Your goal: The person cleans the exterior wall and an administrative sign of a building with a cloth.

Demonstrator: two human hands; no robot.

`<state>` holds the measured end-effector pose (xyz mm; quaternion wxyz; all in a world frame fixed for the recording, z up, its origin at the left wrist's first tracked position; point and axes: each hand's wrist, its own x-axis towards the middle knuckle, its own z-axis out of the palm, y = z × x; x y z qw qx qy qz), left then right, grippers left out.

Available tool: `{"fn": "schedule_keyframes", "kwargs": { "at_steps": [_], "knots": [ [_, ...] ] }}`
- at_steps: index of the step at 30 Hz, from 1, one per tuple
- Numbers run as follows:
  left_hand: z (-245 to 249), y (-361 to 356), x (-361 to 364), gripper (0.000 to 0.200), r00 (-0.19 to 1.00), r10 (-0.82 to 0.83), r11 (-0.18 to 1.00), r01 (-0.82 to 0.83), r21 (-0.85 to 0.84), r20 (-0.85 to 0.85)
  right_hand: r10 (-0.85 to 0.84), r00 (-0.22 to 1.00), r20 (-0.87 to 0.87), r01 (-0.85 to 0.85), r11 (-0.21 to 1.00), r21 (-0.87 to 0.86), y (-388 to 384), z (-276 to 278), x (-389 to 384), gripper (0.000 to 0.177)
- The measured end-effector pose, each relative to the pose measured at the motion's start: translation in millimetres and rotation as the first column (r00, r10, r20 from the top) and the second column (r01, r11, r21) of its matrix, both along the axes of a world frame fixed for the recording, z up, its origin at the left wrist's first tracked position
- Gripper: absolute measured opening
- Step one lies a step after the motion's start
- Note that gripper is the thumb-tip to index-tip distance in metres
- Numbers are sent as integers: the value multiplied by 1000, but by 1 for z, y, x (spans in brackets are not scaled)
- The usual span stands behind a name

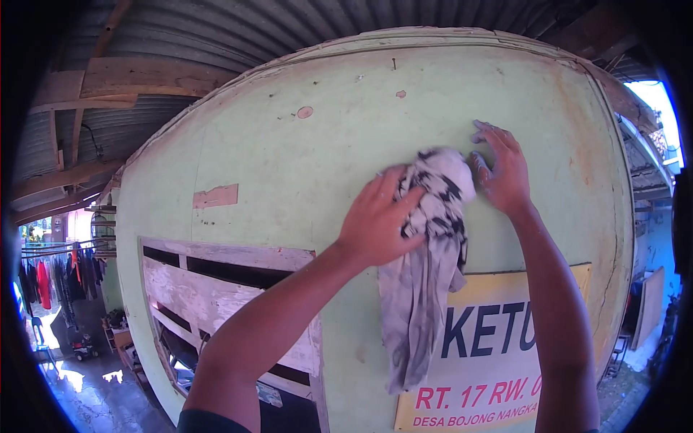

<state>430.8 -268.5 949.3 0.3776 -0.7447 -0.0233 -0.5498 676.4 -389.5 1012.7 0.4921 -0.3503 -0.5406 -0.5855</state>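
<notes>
My left hand (382, 216) is closed around a white and black patterned cloth (433, 216), holding it up against the pale green wall (346, 137). The lower part of the cloth hangs loosely down and overlaps a printed sign. Just to the right of the cloth, my right hand (502, 169) is raised with its fingers apart and slightly curled, close to or touching the wall. Whitish residue shows on its fingertips. Nothing is in this hand.
A yellow and white sign (476, 375) with lettering is on the wall below. Left of it is a slatted wooden window frame (216, 289). A nail (394, 64) sticks out above. Corrugated roofing (289, 36) hangs overhead, and clothes (43, 281) hang at far left.
</notes>
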Motion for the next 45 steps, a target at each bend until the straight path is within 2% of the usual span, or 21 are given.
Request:
{"fn": "schedule_keyframes", "kwargs": {
  "at_steps": [4,6,8,10,12,13,14,16,17,18,20,21,22,24,30,35,37,38,40,44,45],
  "knots": [
    [67,26,-16,77,946,9,996,21,-89,323,-11,1000,29,10,1000,24,2,2,2,40],
    [97,47,-30,73,857,-29,993,84,-84,515,23,1000,3,-23,1000,6,1,1,0,37],
    [105,52,-45,68,775,-36,991,110,-79,631,25,1000,5,-25,1000,1,1,1,0,34],
    [90,52,-51,63,781,-27,990,106,-90,624,34,999,9,-34,999,0,1,0,2,32],
    [69,56,-53,59,853,-81,996,44,84,516,-16,998,54,14,999,36,3,1,4,28],
    [58,54,-53,55,884,-124,991,84,108,452,-9,999,50,7,999,44,3,1,4,28],
    [57,52,-53,55,887,-118,991,75,113,446,-21,999,44,20,999,31,2,0,3,28],
    [58,41,-52,54,947,-26,993,-14,121,322,-27,999,36,27,999,21,2,-1,2,28],
    [71,35,-50,55,960,-14,997,-6,71,279,-28,999,38,28,999,19,2,0,3,28],
    [85,33,-45,55,959,-11,997,-10,72,282,-31,999,44,31,999,16,3,1,3,29],
    [113,28,-36,58,940,36,998,-19,-53,338,-24,999,45,23,1000,16,4,1,3,29],
    [126,23,-32,64,906,115,979,-35,-200,407,-21,999,42,21,1000,18,3,1,3,29],
    [143,26,-31,64,907,108,981,-30,-194,406,-27,999,40,26,999,25,3,1,3,29],
    [174,31,-30,70,843,155,953,11,-304,515,-47,999,28,47,999,13,1,0,0,30],
    [223,37,-23,70,783,154,938,76,-339,603,-69,997,25,68,997,25,1,-1,-2,30],
    [231,43,-20,63,825,106,981,5,-195,555,-94,995,25,93,995,23,0,-2,-3,32],
    [223,17,-19,62,838,321,926,-178,-334,442,-99,995,29,99,995,22,1,-4,-4,32],
    [224,0,-16,62,839,319,926,-177,-333,441,-99,995,26,99,995,15,0,-3,-4,33],
    [230,-27,-7,68,801,522,782,-312,-540,293,-98,995,22,97,995,5,0,-3,-4,33],
    [244,-27,1,71,780,580,733,-374,-569,234,-105,994,26,104,995,9,-2,-2,-5,33],
    [240,-26,0,72,772,584,752,-398,-525,250,-108,994,26,108,994,4,-2,-2,-5,33]
  ]
}}
